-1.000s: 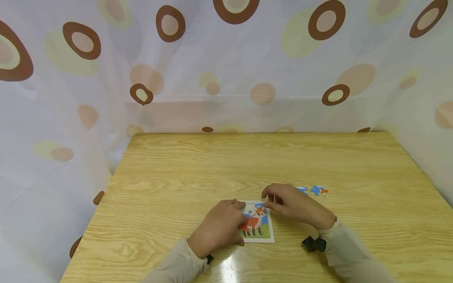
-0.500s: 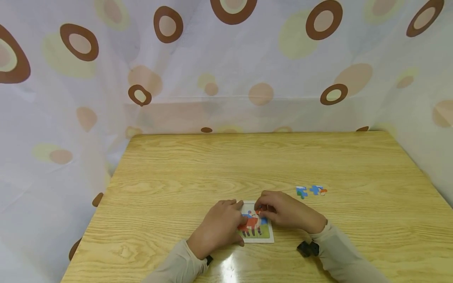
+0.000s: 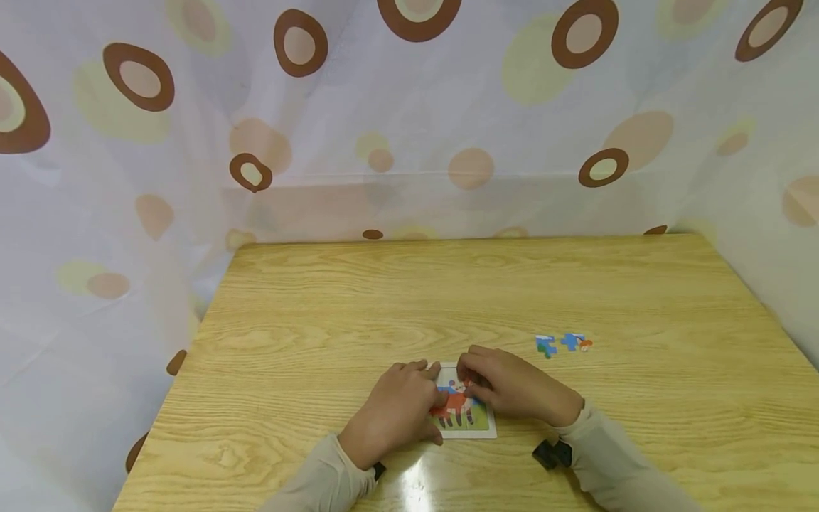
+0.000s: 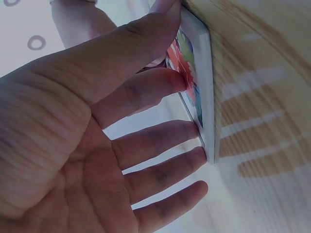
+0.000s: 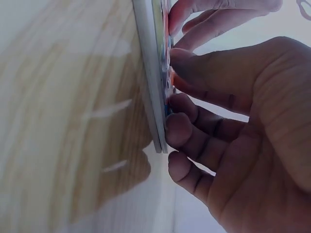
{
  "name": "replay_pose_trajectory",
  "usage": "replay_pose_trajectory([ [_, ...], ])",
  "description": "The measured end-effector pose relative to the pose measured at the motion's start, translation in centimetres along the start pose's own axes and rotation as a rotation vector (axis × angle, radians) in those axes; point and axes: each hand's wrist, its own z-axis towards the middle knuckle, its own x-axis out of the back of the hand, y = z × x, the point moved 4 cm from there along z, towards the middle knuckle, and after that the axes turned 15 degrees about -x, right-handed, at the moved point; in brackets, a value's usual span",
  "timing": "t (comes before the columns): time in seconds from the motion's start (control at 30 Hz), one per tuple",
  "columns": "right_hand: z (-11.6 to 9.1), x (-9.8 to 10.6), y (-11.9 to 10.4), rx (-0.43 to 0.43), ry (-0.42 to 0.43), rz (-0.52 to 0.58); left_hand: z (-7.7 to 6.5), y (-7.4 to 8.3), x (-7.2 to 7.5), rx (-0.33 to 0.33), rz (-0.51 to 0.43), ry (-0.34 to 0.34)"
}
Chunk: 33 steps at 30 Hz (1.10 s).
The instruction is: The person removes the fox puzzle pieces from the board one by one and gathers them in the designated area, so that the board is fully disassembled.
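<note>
Head view shows the spread left hand (image 3: pixel 398 405) apparently bracing the square, white-framed red-animal puzzle (image 3: pixel 458 410) well short of the far edge of the wood-grained desk (image 3: pixel 384 299), though whether the curled right hand (image 3: pixel 517 384) pinches anything I cannot tell.

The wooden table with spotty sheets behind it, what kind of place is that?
Maybe a little curtained-off indoor play or filming corner; I can't tell which. Spotted white sheets hang behind and beside a wood-grain table, where a small animal puzzle lies.

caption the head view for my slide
Left grip and right grip on a framed animal puzzle, a blue-and-green piece and a blue-and-orange piece loose on the wooden table.
</note>
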Motion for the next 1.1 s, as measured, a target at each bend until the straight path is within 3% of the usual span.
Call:
replay_pose_trajectory([
  [0.47,0.04,0.02,0.23,-0.023,0.005,-0.009,-0.14,0.0,0.15,-0.006,-0.004,0.002],
  [0.7,0.17,0.09,0.19,-0.003,0.068,-0.101,-0.04,-0.11,-0.09,0.003,-0.022,0.006],
  [1.1,0.08,0.62,-0.25,0.002,0.151,-0.11,-0.09,-0.05,-0.05,0.006,-0.023,0.004],
])
